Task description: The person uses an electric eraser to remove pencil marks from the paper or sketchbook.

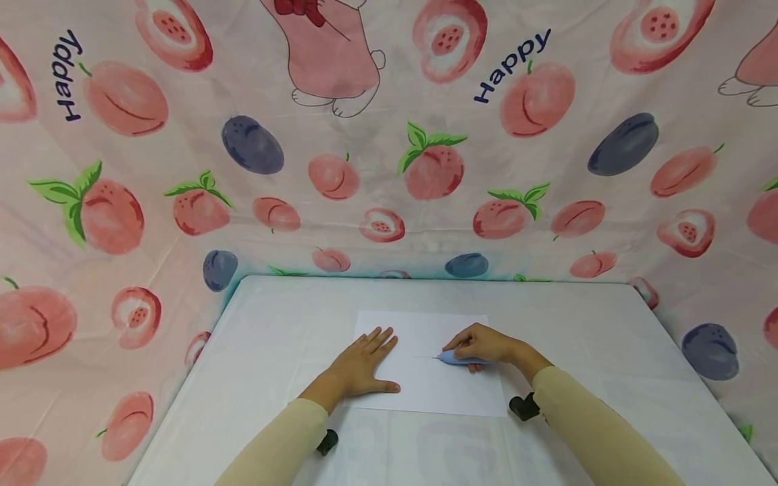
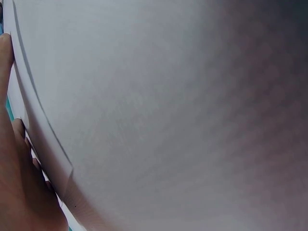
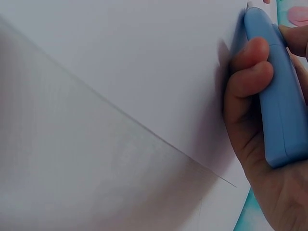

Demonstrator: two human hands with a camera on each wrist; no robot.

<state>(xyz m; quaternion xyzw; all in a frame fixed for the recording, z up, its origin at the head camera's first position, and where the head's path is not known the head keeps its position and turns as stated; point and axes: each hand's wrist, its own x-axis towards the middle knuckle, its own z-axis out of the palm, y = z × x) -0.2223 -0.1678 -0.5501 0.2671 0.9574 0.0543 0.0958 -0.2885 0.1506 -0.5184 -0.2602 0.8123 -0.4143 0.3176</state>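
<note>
A white sheet of paper [image 1: 437, 391] lies on the table. My left hand [image 1: 363, 364] rests on its left side, fingers spread and thumb pointing right. On the sheet's right half, my right hand [image 1: 486, 343] grips a light-blue electric eraser [image 3: 284, 106], its narrow tip pointing left. In the right wrist view, the fingers curl around the body and the thumb [image 3: 294, 39] presses near the front. A faint thin line [image 1: 421, 356] runs on the paper just left of the tip. The left wrist view shows mostly blurred white surface, with part of the left hand at its edge.
The table [image 1: 292, 304] has a white cover. Behind and beside it hangs a pink fruit-patterned cloth [image 1: 365, 135]. Dark objects show at the wrists, one by the left sleeve [image 1: 327, 442] and one by the right sleeve [image 1: 524, 407].
</note>
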